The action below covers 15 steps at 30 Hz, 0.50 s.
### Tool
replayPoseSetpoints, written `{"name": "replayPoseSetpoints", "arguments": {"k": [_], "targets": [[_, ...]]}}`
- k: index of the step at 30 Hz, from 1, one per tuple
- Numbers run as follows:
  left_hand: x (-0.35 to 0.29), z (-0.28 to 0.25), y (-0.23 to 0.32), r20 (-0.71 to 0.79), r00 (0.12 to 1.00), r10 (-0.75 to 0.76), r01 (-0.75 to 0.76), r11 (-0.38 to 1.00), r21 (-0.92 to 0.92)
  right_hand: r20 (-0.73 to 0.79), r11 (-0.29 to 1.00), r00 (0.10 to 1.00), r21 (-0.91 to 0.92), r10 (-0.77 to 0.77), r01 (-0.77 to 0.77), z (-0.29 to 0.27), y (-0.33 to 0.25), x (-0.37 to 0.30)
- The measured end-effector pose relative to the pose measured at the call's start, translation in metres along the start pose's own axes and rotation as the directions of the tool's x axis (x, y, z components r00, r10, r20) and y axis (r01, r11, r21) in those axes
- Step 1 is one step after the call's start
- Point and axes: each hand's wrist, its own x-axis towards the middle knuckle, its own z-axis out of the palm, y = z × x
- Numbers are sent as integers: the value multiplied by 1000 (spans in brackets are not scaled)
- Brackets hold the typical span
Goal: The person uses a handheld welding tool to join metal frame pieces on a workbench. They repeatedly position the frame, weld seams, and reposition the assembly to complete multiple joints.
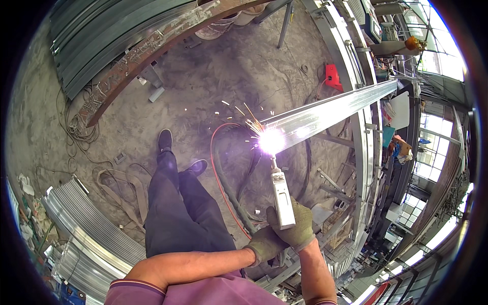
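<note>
A white handheld welding gun (282, 199) points away from me, its nozzle at the end of a long silvery metal profile (335, 113). A glaring white-violet light (271, 141) hides the contact spot, and orange sparks fly up and left. My right hand (300, 223), in an olive work glove, is closed around the gun's rear. My left hand (267, 245), gloved the same way, is closed just below, pressed against the right hand; what its fingers grip is hidden. A red hose (212, 157) and a thick dark hose (218, 178) loop across the floor toward my hands.
A metal frame (362, 152) runs along the right, with the profile's far end resting over it. Stacked dark sheets (117, 35) and a rusty curved beam (147, 46) lie at far left. Ribbed metal profiles (91, 223) are near left. A red box (333, 77) sits beyond.
</note>
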Motion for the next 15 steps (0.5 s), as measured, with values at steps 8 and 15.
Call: {"name": "replayPoseSetpoints", "arguments": {"k": [8, 15], "targets": [[-1, -5, 5, 34, 997, -73, 75, 995, -67, -19, 1000, 1000, 16, -23, 23, 2, 1, -2], [1, 6, -1, 20, 999, -46, 46, 999, -4, -12, 1000, 1000, 2, 6, -6, 2, 0, -5]]}}
